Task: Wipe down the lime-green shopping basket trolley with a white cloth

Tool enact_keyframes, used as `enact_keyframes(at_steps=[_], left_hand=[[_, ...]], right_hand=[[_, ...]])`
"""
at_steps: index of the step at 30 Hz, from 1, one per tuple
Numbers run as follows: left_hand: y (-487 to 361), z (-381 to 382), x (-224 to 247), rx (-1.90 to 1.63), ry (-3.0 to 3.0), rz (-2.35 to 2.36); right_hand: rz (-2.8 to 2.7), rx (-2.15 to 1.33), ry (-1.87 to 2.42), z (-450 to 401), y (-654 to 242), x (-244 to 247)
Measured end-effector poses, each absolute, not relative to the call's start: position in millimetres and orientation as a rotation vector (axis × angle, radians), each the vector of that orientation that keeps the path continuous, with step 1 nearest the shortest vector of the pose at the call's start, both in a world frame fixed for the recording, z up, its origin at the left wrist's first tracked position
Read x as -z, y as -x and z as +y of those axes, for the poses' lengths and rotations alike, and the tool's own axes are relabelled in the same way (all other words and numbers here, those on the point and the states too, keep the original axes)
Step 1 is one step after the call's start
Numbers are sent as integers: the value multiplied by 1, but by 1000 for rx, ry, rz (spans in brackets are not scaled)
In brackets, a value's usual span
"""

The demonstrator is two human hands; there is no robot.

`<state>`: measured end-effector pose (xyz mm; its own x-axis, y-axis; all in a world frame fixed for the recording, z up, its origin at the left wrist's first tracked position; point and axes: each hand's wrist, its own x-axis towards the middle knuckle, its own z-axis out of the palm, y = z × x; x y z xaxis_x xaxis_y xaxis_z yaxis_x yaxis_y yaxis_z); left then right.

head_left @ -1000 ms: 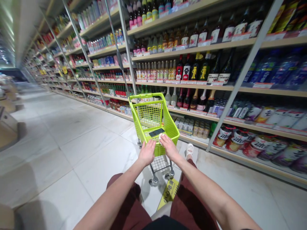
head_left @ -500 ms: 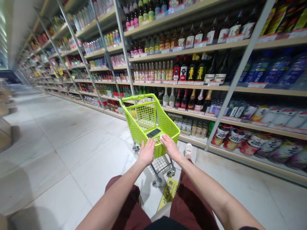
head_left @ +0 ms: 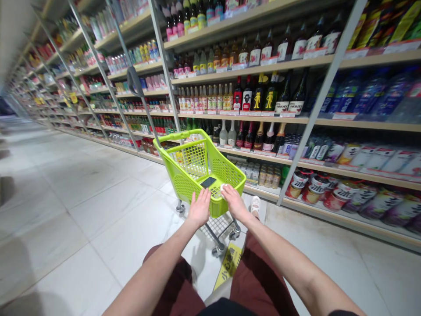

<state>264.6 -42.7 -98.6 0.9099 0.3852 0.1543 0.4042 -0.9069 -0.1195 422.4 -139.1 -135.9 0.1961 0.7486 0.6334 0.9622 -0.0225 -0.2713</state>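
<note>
- Green cart stands on the pale floor directly ahead of the person, between the knees and the shelves.
- Cart's long axis runs away from the hands, slanting left; low end nearest, tall end with the handle farthest.
- Left hand at the near left corner: fingers stretched out and together, palm down, nothing visible in the grasp. Whether the palm presses on the rim, cannot tell.
- Right hand at the near right corner: fingers bent round a small white wad, perhaps tissue or cloth, against the inner side of the rim.
- Hands apart, a short stretch of the rim between them; both about equally near the cart.
- Dark phone lies flat inside the basket, just beyond the left fingertips, the nearer hand; long axis tilts up to the right. Neither hand seems to touch it.
- Yellow floor sign below, near the front wheels.
- Bottles line the shelves beyond the cart.
</note>
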Motion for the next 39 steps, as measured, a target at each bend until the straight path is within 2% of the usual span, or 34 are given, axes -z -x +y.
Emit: enact_keyframes(at_steps=[4, 12, 19, 26, 34, 39], left_hand=[[-269, -40, 98, 165, 2930, -623], [-274, -43, 102, 232, 2919, -567], [-275, -30, 96, 268, 2901, -620], [-289, -42, 99, 272, 2917, -589], [-298, -16, 87, 192, 2886, -672], [-315, -27, 85, 171, 2878, -644]], right_hand=[[-1403, 438, 1943, -145, -451, 136], [-1610, 407, 1787, -146, -402, 144], [-1386, 431, 1904, -161, -441, 137], [-1507, 424, 1812, -144, -397, 144], [-1262, 418, 1921, -172, -459, 147], [-1251, 447, 1832, -157, -443, 142]])
